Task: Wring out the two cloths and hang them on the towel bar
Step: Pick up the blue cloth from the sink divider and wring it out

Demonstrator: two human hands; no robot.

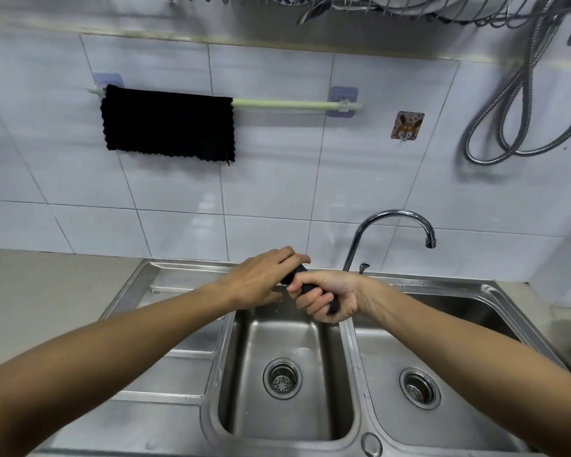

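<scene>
One black cloth [168, 125] hangs spread over the left part of the pale green towel bar [284, 103] on the tiled wall. A second dark cloth [305, 287], twisted into a tight roll, is held over the left sink basin [285, 331]. My left hand [261, 278] grips its upper end, palm down. My right hand [327, 296] is clenched around its lower end. Most of this cloth is hidden inside my fists.
A chrome gooseneck faucet [393, 222] stands behind my right hand, between the left basin and the right basin [475, 324]. A drainboard [178, 357] lies to the left. A metal hose [521, 110] hangs at upper right, below a dish rack [393, 8].
</scene>
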